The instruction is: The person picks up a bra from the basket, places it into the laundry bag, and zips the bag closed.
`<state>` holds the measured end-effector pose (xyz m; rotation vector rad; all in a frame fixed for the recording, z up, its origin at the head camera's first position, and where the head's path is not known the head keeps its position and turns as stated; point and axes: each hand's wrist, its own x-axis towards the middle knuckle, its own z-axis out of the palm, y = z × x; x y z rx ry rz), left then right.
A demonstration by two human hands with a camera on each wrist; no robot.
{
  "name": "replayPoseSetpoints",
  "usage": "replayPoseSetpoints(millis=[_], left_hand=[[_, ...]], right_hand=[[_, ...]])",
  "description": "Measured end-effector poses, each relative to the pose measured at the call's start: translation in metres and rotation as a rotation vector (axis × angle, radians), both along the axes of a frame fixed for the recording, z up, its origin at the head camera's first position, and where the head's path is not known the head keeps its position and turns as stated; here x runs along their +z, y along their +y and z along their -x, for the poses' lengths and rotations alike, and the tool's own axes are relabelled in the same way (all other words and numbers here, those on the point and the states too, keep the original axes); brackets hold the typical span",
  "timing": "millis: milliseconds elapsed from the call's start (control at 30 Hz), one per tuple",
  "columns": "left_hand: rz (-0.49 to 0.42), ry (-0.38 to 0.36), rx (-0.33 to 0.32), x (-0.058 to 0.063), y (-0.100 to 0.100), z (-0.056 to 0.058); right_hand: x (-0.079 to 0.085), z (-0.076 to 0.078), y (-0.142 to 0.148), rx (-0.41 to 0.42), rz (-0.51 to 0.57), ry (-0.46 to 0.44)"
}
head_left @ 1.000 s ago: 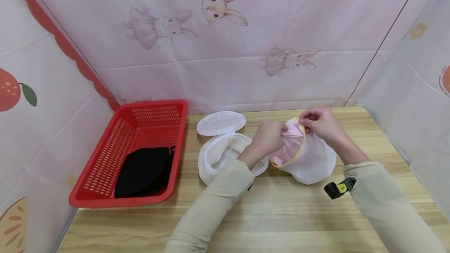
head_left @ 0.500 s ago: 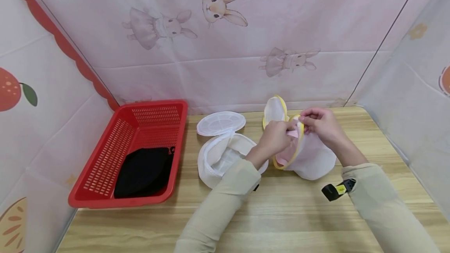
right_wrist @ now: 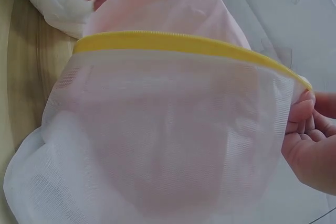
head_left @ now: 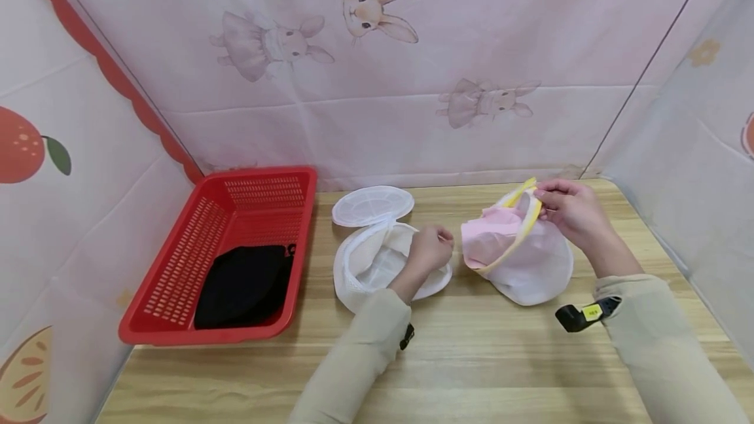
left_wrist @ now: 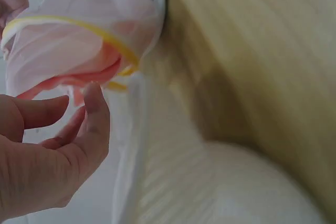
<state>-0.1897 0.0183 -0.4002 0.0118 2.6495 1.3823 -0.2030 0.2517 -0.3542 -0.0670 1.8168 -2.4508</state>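
Note:
A white mesh laundry bag (head_left: 536,273) with a yellow zipper (right_wrist: 168,39) sits on the right of the table, its mouth facing left. My right hand (head_left: 574,211) pinches the upper end of the zippered rim between thumb and fingers. Pink cloth (head_left: 490,231) fills the mouth and pokes out of it. Just left of that cloth, over a second white mesh bag (head_left: 353,283), hovers my left hand (head_left: 432,250). Its fingers are bent loosely, with a gap between thumb and fingertips in the left wrist view and nothing between them. The second bag's round flap (head_left: 373,205) is folded back.
A red plastic basket (head_left: 306,241) stands on the left with a black folded item (head_left: 241,286) in it. The wooden table (head_left: 471,371) meets printed cloth walls at the back and sides.
My left hand has left the mouth of the yellow-zippered bag and moved left. The bag's flap has dropped from its raised position, and pink cloth now sticks out. My right hand shifted slightly right.

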Motion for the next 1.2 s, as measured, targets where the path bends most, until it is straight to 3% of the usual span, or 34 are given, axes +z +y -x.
replayPoseSetpoints(millis=[167,400,567,967,1200], left_hand=[[-0.279,-0.232,0.024,-0.025,0.014,-0.008],[-0.482,-0.374,0.101,-0.039,0.03,-0.007],[-0.629,-0.429,0.125,-0.042,0.034,-0.005],[-0.744,-0.371,0.219,-0.04,0.035,0.0],[-0.704,-0.266,0.32,-0.021,0.029,0.003]], right_hand=[[-0.003,0.0,0.008,-0.002,0.06,-0.039],[-0.004,0.001,0.011,0.007,0.107,-0.059],[-0.002,0.0,0.012,0.016,0.112,-0.059],[-0.001,-0.002,0.015,0.067,0.043,-0.013],[-0.003,-0.005,0.026,0.044,-0.036,-0.019]])
